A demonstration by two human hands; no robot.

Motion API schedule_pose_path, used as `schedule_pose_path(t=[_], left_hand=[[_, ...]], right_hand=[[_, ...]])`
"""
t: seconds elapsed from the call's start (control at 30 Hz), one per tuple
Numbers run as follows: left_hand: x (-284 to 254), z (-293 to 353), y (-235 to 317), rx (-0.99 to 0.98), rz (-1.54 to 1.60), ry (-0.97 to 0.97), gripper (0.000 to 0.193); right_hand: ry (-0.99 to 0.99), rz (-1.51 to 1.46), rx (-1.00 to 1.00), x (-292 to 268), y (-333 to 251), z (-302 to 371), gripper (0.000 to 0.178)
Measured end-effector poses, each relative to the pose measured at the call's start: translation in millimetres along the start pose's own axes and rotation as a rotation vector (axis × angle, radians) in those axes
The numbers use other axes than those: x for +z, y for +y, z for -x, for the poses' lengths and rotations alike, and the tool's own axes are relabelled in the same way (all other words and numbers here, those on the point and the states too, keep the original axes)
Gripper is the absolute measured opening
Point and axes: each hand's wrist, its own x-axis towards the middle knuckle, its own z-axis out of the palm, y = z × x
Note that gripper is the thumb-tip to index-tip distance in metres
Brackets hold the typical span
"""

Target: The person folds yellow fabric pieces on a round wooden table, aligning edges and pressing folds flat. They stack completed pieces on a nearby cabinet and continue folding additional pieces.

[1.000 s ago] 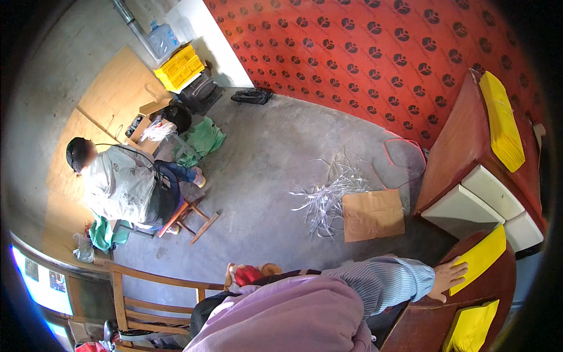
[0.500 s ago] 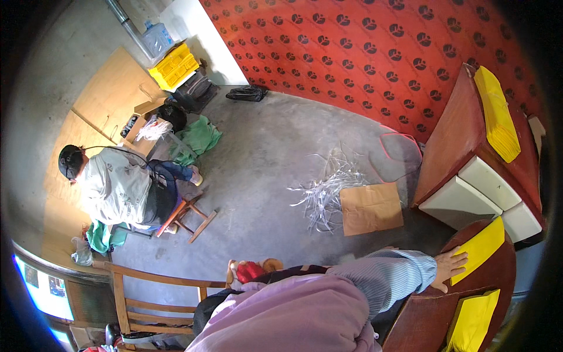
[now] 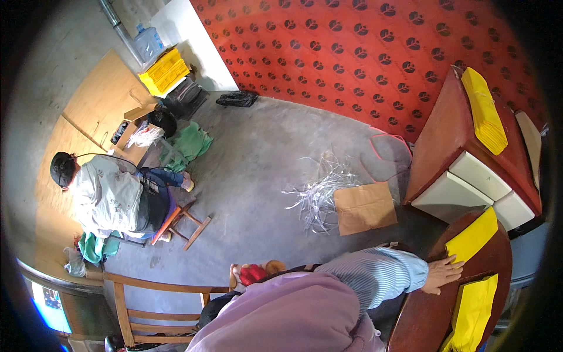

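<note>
My left hand (image 3: pixel 444 274) lies palm down on the round red-brown table (image 3: pixel 431 317) at the right, fingers spread and slightly bent. Its fingertips reach the near lower corner of a flat yellow paper sheet or envelope (image 3: pixel 472 234), and I cannot tell whether they press on it. A second yellow paper piece, seemingly several layers (image 3: pixel 474 311), rests on the table beside the hand, nearer the lower edge. The left sleeve is blue striped, and a purple garment fills the lower middle. My right hand is out of sight.
Beyond the table stands a red-brown cabinet (image 3: pixel 431 158) with a yellow paper stack (image 3: pixel 484 111) on top. Silvery strips (image 3: pixel 319 199) and a brown paper sheet (image 3: pixel 366 208) lie on the floor. A wooden chair (image 3: pixel 155 317) is lower left; another person (image 3: pixel 111 193) sits far left.
My left hand has slid down off the yellow sheet toward its lower corner. The sheet sits slightly farther up the table. The whole view has shifted a little.
</note>
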Motion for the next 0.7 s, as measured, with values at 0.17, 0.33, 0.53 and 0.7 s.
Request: schedule_pose_path(t=[0.17,0.33,0.53,0.7], left_hand=[[28,22,33,0.129,0.435,0.019,0.079],[39,32,48,0.233,0.509,-0.121,0.077],[13,40,65,0.100,0.406,-0.075,0.076],[-34,31,76,0.131,0.218,-0.230,0.072]], right_hand=[[0.089,-0.036,-0.053,-37,4,-2,0.037],[0.274,-0.088,-0.121,-106,11,-2,0.038],[0.737,-0.095,-0.298,-277,29,33,0.039],[1.326,0.933,0.184,-412,106,70,0.037]])
